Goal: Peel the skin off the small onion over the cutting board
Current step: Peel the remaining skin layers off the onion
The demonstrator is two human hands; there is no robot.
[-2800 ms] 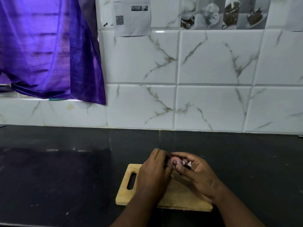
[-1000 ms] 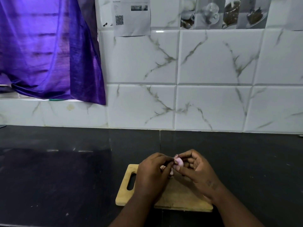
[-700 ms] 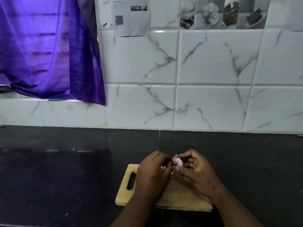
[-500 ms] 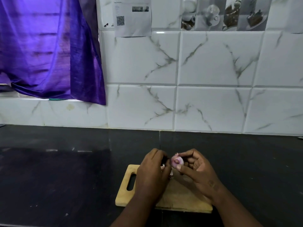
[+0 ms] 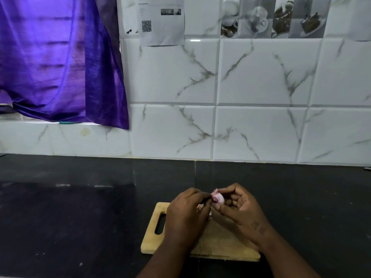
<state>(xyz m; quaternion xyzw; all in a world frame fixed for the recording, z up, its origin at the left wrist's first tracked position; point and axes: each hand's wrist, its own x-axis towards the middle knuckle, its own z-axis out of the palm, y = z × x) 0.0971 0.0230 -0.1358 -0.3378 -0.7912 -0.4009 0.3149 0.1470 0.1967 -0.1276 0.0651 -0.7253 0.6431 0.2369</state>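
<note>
Lower centre of frame: both hands work a small onion (image 5: 217, 199) held just above the far edge of the wooden cutting board (image 5: 220, 239), which sits on the dark counter (image 5: 80, 207). Right hand (image 5: 240, 207) grips the onion between thumb and fingertips. Left hand (image 5: 186, 211) is curled, fingertips pinching at the onion's left side, probably on a strip of skin; too small to confirm. Onion looks mostly pale and bare, so peeling seems mid-to-late. Next move likely: pull the pinched bit away, rotate the onion, check for leftover skin.
</note>
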